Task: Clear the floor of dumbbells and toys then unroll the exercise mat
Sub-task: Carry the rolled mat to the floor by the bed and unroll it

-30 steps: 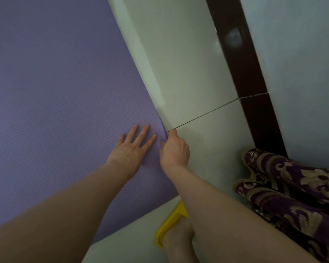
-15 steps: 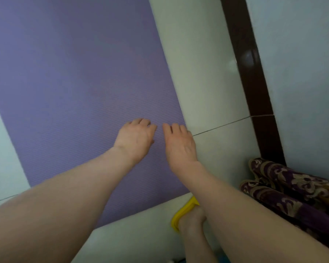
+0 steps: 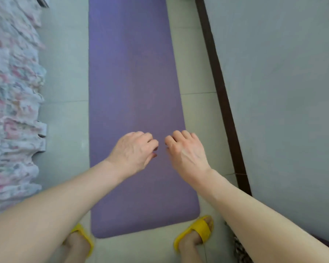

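Note:
A purple exercise mat (image 3: 133,76) lies unrolled and flat on the pale tiled floor, running from my feet away to the top of the view. My left hand (image 3: 134,150) and my right hand (image 3: 185,150) hover side by side above the mat's near part, backs up. The fingers of both are loosely curled and hold nothing. No dumbbells or toys are in view.
A floral bedspread (image 3: 11,103) hangs down along the left. A dark baseboard (image 3: 222,95) and a light wall (image 3: 283,92) run along the right. My feet in yellow slippers (image 3: 197,231) stand at the mat's near end on the tiled floor (image 3: 65,114).
My hands have lifted off the mat's right edge and curled loosely. The view has swung and pulled back, so the whole mat and both slippers now show.

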